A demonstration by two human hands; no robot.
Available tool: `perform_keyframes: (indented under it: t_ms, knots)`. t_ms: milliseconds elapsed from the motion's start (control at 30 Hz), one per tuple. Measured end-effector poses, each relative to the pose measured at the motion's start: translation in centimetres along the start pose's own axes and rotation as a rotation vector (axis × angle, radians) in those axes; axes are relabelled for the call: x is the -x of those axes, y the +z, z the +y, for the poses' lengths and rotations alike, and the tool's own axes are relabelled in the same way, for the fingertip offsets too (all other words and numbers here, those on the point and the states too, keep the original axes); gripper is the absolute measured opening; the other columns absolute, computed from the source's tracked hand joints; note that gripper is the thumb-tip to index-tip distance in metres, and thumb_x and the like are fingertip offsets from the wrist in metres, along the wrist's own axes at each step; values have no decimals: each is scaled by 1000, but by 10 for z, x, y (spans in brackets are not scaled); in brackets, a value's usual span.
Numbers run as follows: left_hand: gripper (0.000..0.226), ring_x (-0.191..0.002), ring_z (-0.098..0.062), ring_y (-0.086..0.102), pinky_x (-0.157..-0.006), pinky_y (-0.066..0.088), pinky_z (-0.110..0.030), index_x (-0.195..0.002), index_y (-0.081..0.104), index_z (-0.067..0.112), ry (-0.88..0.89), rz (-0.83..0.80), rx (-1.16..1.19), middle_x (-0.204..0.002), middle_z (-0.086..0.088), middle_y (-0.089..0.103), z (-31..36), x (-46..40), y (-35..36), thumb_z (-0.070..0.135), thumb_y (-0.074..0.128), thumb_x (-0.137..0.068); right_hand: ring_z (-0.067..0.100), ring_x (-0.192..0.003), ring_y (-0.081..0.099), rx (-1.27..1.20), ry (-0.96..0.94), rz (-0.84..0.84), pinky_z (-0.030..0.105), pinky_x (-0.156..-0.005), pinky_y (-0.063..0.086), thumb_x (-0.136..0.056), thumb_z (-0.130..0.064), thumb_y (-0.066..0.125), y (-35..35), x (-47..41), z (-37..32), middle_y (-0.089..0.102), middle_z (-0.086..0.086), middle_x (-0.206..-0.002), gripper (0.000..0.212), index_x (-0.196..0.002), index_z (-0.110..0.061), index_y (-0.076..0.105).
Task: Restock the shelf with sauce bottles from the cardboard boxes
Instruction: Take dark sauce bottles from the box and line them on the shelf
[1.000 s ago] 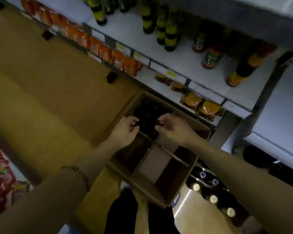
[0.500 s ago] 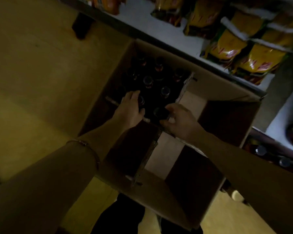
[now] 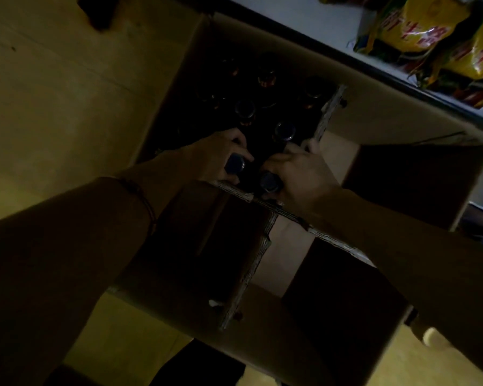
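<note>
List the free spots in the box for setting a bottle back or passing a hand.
Free: the three box cells this side of and right of the dividers look bare, though dim. Crowded: the far-left cell, packed with bottles, where the left hand and right hand each grip a bottle neck.

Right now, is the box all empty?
No. The cardboard box has dark bottles in one section; the near sections look empty.

1 box (image 3: 262,341) | approx 8 bottles (image 3: 285,130) | 2 hands (image 3: 299,168) | 2+ snack bags (image 3: 418,29)
</note>
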State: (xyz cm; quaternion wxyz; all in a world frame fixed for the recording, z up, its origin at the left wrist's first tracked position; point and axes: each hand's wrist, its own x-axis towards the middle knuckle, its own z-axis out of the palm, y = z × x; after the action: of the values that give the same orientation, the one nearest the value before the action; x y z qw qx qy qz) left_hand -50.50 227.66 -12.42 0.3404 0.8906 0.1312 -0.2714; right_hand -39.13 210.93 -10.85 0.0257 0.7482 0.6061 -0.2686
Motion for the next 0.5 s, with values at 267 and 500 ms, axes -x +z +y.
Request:
perform_keyframes:
  t_ms: [267,500]
  knots:
    - [52,-122,-20,45,-101,36,-23,-123,64,14,53,116,126,-130,-11,42,-13,-2,15,22,81,-74,19,-123,39,103,-13,-56,38,-92,19,-75,-78,51,8,-12,3,48,-10,-133,67,-133,-44,53]
    - [51,-123,-12,46,-95,27,-7,-124,63,21,-79,141,284,-136,-3,46,-8,-9,17,19,79,-76,16,-123,41,78,-2,-31,37,-88,16,-79,-74,53,8,-13,5,61,-16,-122,52,-122,-45,58]
